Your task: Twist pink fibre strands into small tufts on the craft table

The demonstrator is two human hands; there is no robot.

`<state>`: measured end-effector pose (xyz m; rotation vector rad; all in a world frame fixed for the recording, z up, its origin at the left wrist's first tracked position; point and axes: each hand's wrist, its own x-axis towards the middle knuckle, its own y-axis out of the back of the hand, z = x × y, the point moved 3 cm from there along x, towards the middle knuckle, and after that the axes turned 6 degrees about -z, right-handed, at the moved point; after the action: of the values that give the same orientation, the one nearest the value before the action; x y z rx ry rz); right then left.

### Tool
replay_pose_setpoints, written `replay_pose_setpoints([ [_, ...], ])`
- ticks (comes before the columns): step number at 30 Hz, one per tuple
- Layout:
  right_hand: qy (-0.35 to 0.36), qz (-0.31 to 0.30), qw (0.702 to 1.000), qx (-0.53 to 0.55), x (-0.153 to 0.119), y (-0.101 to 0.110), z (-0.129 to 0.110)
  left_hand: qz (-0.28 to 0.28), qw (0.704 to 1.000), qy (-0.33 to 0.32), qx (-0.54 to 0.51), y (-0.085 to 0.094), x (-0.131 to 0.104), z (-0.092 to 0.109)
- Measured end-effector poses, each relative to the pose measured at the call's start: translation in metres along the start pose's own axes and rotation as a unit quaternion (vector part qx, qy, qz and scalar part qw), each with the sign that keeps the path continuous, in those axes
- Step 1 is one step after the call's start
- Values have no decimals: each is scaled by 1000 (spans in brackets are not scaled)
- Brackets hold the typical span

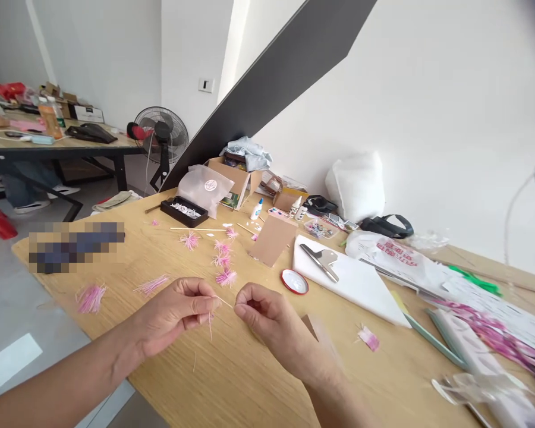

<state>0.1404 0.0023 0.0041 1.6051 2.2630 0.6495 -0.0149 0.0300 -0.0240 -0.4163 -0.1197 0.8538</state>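
Note:
My left hand (185, 309) is closed in a pinch above the near part of the wooden table. Between it and my right hand (267, 312) runs a thin pale thread (224, 302), held at both ends by thumb and fingertips. A loose end of thread hangs below my left fingers. Whether anything else is hidden in the left pinch I cannot make out. Pink and white tassel-like tufts lie just beyond, one (226, 276) past the gap between my hands and another (151, 285) beyond my left wrist. A larger tuft (90, 298) rests further left.
A black tray (183, 221) holds small white pieces. Beyond my right hand are a red-rimmed lid (295, 282), a brown card (273, 239) and a clip (320, 261) on a white foam sheet (370, 285). A white power strip (466, 345) lies right. A glue bottle (257, 209) stands behind.

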Motion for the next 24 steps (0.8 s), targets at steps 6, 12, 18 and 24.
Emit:
replay_pose_setpoints([
  [6, -32, 28, 999, 17, -17, 9, 4, 10, 999, -19, 34, -9, 3, 3],
  [12, -34, 149, 987, 40, -36, 19, 7, 3, 997, -11, 71, -15, -1, 7],
  [18, -30, 179, 983, 14, -47, -1, -17, -18, 994, -4, 105, -28, -2, 7],
  [24, -32, 157, 982, 105, -44, -18, -9, -7, 992, -13, 127, -33, -9, 5],
])
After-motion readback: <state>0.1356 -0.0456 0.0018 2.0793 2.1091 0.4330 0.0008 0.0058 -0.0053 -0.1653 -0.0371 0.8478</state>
